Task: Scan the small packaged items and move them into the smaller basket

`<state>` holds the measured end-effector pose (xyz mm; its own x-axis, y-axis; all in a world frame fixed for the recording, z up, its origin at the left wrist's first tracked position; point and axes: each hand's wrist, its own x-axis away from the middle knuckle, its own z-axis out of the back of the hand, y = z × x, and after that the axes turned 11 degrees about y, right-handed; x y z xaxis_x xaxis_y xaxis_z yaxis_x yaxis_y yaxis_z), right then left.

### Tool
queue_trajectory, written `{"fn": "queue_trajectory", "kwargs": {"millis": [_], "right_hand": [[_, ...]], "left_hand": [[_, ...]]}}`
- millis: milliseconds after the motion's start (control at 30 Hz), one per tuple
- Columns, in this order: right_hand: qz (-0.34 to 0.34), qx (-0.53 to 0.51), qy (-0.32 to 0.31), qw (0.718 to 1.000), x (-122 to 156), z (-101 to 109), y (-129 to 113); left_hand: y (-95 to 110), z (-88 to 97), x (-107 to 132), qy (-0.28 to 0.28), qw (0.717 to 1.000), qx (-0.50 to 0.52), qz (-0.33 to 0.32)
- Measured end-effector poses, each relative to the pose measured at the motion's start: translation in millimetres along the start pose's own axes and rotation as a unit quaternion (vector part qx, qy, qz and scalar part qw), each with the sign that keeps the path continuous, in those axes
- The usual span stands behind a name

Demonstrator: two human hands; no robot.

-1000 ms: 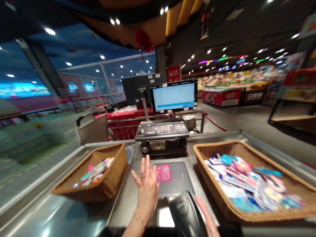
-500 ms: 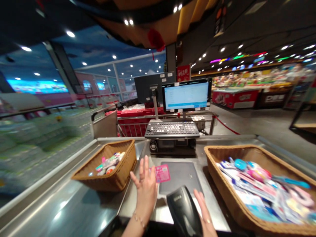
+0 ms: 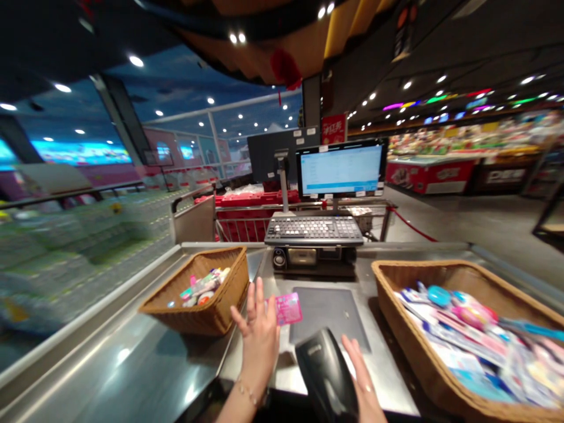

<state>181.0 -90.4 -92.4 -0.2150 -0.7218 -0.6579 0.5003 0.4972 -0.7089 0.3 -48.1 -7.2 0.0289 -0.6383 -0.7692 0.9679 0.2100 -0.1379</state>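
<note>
My left hand [image 3: 258,341] is raised above the steel counter with its fingers spread, pinching a pink card-backed packet [image 3: 287,309] at its thumb side. The packet hangs just left of a dark scanning plate [image 3: 328,314]. My right hand [image 3: 363,379] is open and holds nothing, with its fingers apart close to a black handheld barcode scanner [image 3: 326,373]. A wicker basket [image 3: 194,320] of small packaged items lies to the left of my left hand. A larger wicker basket [image 3: 409,332] full of blister-packed goods lies to the right of my right hand.
Past the plate stand a POS keyboard [image 3: 314,230] and a monitor [image 3: 341,170]. Red shopping baskets [image 3: 247,218] are stacked behind a metal rail, with a red rope barrier [image 3: 412,226] to the right. The stainless counter [image 3: 110,358] runs along the left, and store displays fill the far right.
The whole scene has shifted right in view as my head turned left. Relative to the scanning plate, my left hand and the pink packet have moved left.
</note>
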Motion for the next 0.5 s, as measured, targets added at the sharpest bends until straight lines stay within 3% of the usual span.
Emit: {"fn": "queue_trajectory", "kwargs": {"millis": [133,367,500], "right_hand": [[-0.13,-0.011,-0.009,0.991,-2.7,-2.3,-5.3],[-0.237,-0.083,-0.014,0.968,-17.5,10.1,-22.9],[-0.255,-0.095,-0.022,0.962,-23.3,17.2,-31.5]], "left_hand": [[0.6,1.7,0.0,0.005,1.0,-0.005,0.01],[-2.8,0.1,0.1,0.016,1.0,-0.008,0.006],[-3.9,1.6,-1.4,0.021,1.0,-0.009,0.011]]}}
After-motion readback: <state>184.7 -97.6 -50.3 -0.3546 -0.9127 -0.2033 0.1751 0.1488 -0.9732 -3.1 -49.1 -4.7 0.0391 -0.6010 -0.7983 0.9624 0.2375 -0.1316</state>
